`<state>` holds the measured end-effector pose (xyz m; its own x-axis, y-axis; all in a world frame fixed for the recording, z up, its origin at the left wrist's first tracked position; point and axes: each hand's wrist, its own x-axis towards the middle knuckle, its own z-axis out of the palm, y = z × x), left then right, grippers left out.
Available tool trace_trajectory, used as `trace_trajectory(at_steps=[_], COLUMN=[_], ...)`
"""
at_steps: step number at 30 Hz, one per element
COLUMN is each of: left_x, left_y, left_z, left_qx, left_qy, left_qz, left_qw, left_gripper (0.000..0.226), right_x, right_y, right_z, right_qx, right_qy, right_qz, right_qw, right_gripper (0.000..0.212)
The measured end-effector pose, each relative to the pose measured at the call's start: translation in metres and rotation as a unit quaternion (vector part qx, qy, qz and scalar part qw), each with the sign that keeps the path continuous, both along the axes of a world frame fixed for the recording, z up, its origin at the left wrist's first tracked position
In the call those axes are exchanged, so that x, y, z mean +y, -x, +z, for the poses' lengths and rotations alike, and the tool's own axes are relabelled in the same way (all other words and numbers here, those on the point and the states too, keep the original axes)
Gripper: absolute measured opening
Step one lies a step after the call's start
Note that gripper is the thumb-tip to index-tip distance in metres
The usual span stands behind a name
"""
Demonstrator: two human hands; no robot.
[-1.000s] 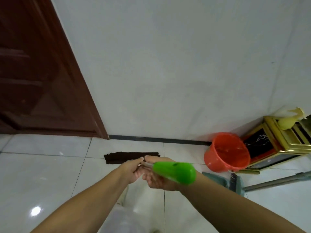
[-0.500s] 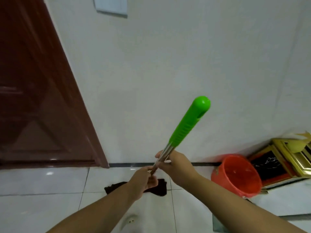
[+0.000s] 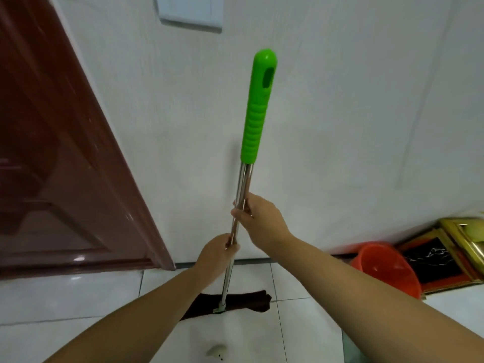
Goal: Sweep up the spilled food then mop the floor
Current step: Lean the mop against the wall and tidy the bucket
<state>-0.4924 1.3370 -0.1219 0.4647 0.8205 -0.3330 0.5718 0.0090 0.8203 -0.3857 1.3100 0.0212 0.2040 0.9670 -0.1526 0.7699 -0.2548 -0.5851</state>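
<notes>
- Since a moment ago, we have swung the mop (image 3: 245,179) up: its green top lay low by our hands, and now it stands high in front of the white wall (image 3: 340,113).
- Our hands have slid apart along the pole too.
- We see a mop with a shiny metal pole and a bright green grip (image 3: 258,108) with bumpy rings and a dark oval hole near the tip.
- At the bottom sits a flat dark brown mop cloth (image 3: 243,301), lying on the white floor tiles (image 3: 65,305) near the wall.
- The mop's long line runs almost straight up and down, and it leans a little to the right at the top.
- The green end points up and the cloth end points down at the floor.
- Our left hand (image 3: 216,256) is wrapped around the pole low down.
- Our right hand (image 3: 258,218) is wrapped around the pole a bit higher, under the green grip.
- A brown door (image 3: 52,153) is on the left, and its edge ends near the cloth.
- An orange bucket (image 3: 387,268) stands on the right by the wall, apart from the cloth.
- Gold frames (image 3: 455,242) lean in the corner just behind the bucket.
- A small pale bit with dark specks (image 3: 216,349) lies on the floor close to us.
- Open white floor spreads out to the left of the cloth.
</notes>
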Motion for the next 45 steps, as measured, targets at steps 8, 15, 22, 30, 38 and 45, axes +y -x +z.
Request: trace_trajectory(at_steps=[8, 15, 22, 30, 38, 45], left_x=[0.035, 0.066, 0.049, 0.007, -0.090, -0.223], left_y=[-0.017, -0.026, -0.035, -0.077, -0.181, -0.302], left_z=[-0.017, -0.018, -0.031, -0.014, 0.008, 0.026], left_qx=[0.031, 0.063, 0.053, 0.085, 0.044, -0.002], left_qy=[0.005, 0.003, -0.009, 0.197, 0.176, 0.200], left_qz=[0.058, 0.049, 0.124, 0.257, 0.110, 0.031], left_qw=[0.998, 0.997, 0.991, 0.942, 0.977, 0.979], left_gripper=[0.022, 0.032, 0.035, 0.065, 0.057, 0.043], right_x=[0.049, 0.065, 0.031, -0.028, -0.152, -0.303], right_y=[0.000, -0.014, -0.043, -0.100, -0.187, -0.278], right_z=[-0.026, -0.037, -0.057, -0.068, -0.066, -0.068], right_qx=[0.044, 0.112, 0.128, 0.185, 0.229, 0.189], right_qy=[0.036, 0.033, 0.052, 0.037, 0.008, -0.011], right_qz=[-0.041, -0.045, -0.079, -0.179, -0.248, -0.331], right_qw=[0.998, 0.992, 0.987, 0.966, 0.941, 0.924], right_gripper=[0.017, 0.034, 0.037, 0.032, 0.029, 0.025])
